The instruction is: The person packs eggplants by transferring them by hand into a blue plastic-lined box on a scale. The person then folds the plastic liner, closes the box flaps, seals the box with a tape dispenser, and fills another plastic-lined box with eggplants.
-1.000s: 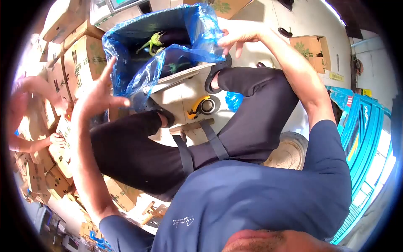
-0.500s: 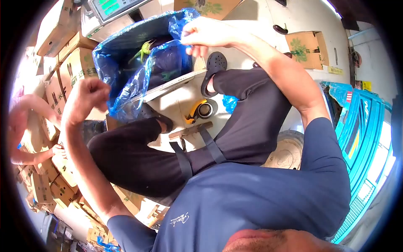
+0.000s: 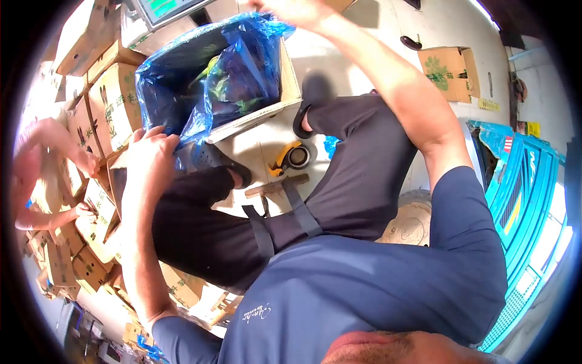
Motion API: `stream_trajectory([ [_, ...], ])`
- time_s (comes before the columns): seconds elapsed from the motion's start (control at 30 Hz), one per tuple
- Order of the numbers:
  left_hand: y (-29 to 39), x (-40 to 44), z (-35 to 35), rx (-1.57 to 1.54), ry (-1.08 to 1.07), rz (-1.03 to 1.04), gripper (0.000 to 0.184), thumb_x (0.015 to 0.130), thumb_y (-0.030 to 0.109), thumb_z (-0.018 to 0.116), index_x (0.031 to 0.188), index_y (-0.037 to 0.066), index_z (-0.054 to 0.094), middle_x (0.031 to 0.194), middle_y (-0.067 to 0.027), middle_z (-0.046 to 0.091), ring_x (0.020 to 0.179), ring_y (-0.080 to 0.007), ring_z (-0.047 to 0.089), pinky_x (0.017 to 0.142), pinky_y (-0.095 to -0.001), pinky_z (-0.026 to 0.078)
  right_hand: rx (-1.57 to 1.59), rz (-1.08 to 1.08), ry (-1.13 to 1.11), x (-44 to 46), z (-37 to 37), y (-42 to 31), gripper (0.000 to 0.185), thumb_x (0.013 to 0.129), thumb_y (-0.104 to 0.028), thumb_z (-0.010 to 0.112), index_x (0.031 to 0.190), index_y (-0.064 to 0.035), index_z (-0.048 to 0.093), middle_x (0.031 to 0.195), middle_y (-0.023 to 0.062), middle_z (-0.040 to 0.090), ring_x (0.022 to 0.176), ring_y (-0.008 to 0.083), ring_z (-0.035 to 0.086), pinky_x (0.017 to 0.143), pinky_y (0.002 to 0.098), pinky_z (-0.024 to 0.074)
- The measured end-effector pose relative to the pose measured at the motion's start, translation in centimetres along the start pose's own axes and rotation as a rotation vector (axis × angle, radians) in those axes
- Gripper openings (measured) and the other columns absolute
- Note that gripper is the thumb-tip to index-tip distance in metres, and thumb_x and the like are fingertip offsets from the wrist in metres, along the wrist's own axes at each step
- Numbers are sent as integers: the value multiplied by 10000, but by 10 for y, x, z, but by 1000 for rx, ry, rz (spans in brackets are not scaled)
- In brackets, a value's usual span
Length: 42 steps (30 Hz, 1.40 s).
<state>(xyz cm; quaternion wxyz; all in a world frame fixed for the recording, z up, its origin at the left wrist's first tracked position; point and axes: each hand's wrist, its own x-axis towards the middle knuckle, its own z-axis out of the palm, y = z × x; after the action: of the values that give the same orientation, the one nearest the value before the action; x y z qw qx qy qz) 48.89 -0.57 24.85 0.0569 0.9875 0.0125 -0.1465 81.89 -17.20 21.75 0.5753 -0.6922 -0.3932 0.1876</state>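
Note:
A cardboard box (image 3: 292, 91) lined with a blue plastic bag (image 3: 176, 50) stands before me, holding dark eggplants with green stem ends (image 3: 221, 85). My left hand (image 3: 151, 151) is closed on the bag at the box's near left corner, fingers bent over the edge. At the far right corner, my right hand (image 3: 297, 11) has curled fingers against the bag's rim; the top of the frame cuts part of it off. Loose folds of the bag cover some of the eggplants.
A digital scale (image 3: 160, 9) sits behind the box. Stacked cartons (image 3: 115, 94) fill the left, where another person's arms (image 3: 54, 142) reach in. A tape dispenser (image 3: 290, 159) lies between my feet. To the right are a loose eggplant (image 3: 411, 42), a carton (image 3: 445, 73) and a turquoise vehicle part (image 3: 515, 176).
My left hand has moved right and down onto the bag's near left corner. My right hand has gone up to the far corner, and the bag now opens wider over the box.

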Motion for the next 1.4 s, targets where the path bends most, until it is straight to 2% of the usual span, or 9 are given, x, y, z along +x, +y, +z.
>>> stream_trajectory([
  [0.13, -14, -13, -2, -302, 55, -73, 186, 757, -46, 686, 935, -16, 733, 944, -189, 714, 954, -334, 703, 802, -398, 556, -122, 209, -170, -6, -51, -11, 153, 942, -143, 673, 941, 9, 696, 767, 45, 670, 679, 94, 639, 549, 263, 541],
  [0.23, -26, -12, -12, -487, 53, -152, 157, 808, -49, 661, 957, -30, 707, 827, -181, 687, 768, -291, 686, 727, -367, 529, -453, 410, -376, -32, -58, 50, 1186, 762, -681, 770, 1618, -98, 192, 1478, 273, 486, 944, 287, 720, 589, 307, 632],
  [0.33, -36, 7, -28, -467, -83, -280, 179, 841, 23, 683, 1014, -14, 709, 832, -194, 693, 799, -290, 707, 750, -376, 535, -167, 378, -462, -41, -53, 40, 772, 859, -517, 762, 1405, -11, 556, 1187, 200, 683, 763, 158, 708, 602, 268, 615],
  [0.57, -59, 35, -35, -520, -196, -202, 90, 827, -11, 672, 905, -44, 642, 745, -113, 648, 699, -184, 637, 661, -356, 518, -73, 342, -173, -10, -47, 43, 135, 940, -127, 666, 930, 4, 695, 758, 60, 666, 586, 122, 637, 503, 261, 533],
  [0.8, -64, -8, -16, -740, 95, -468, 281, 965, 119, 635, 1207, -25, 624, 1082, -181, 706, 919, -216, 704, 714, -314, 569, -585, -151, -254, -26, 1, 8, 257, 929, -267, 653, 1108, -102, 736, 877, 113, 735, 790, 242, 717, 693, 366, 584],
  [0.87, -47, -12, -17, -902, 95, -617, 897, 876, 439, 784, 1555, 54, 342, 1378, -257, 575, 1077, -303, 681, 739, -331, 581, -600, -343, -363, -44, 44, 7, 245, 882, -177, 605, 1078, -127, 743, 925, 139, 733, 861, 317, 709, 768, 403, 564],
  [0.93, -26, -10, -15, -823, -2, -555, 1051, 821, 378, 850, 1617, 101, 223, 1487, -237, 498, 1185, -318, 622, 732, -340, 591, -705, -356, -735, -67, 72, -9, 254, 851, -146, 585, 1044, -115, 747, 971, 160, 729, 890, 339, 701, 800, 415, 558],
  [1.13, -33, -8, 11, -967, -152, -679, 534, 876, 129, 763, 1328, -16, 517, 901, -122, 689, 674, -148, 677, 623, -283, 569, -377, -104, -1170, -75, 70, -31, 308, 918, -207, 593, 1119, -15, 725, 1071, 165, 735, 998, 308, 695, 871, 420, 535],
  [1.4, -37, -25, 9, -874, -81, -632, 150, 887, -13, 656, 1036, -33, 649, 802, -90, 682, 664, -135, 684, 622, -282, 569, -659, -178, -702, -54, 32, 1, 884, 776, -535, 789, 1408, 10, 498, 1207, 248, 675, 1097, 397, 668, 960, 446, 534],
])
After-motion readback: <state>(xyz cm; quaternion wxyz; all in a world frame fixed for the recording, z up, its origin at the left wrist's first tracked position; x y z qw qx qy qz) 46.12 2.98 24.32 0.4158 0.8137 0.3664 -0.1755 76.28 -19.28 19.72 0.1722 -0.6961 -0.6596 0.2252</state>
